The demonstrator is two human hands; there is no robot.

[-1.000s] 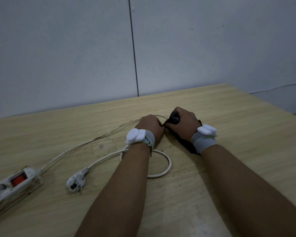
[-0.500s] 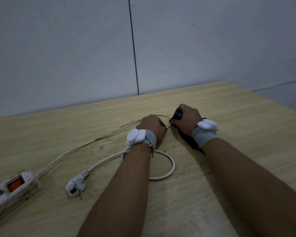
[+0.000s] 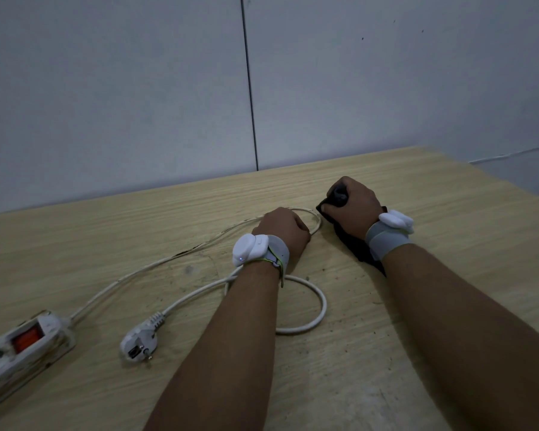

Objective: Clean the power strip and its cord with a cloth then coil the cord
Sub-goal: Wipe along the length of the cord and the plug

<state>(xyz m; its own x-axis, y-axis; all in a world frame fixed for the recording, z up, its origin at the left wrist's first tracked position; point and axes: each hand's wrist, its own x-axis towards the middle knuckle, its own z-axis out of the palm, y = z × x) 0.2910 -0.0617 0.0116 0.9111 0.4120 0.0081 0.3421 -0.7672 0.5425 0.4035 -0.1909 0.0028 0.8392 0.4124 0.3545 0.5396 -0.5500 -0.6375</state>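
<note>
Head view: left hand clenched round cord on surface; right hand gripped dark cloth pinched round cord. Power strip lay far left. Cord likely light, springy; best gripped near bend.

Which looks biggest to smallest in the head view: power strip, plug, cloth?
1. Power strip, though cut off by the frame edge and nearest the camera.
2. Cloth, mostly hidden under the right hand, so its rank is unsure.
3. Plug.
</note>
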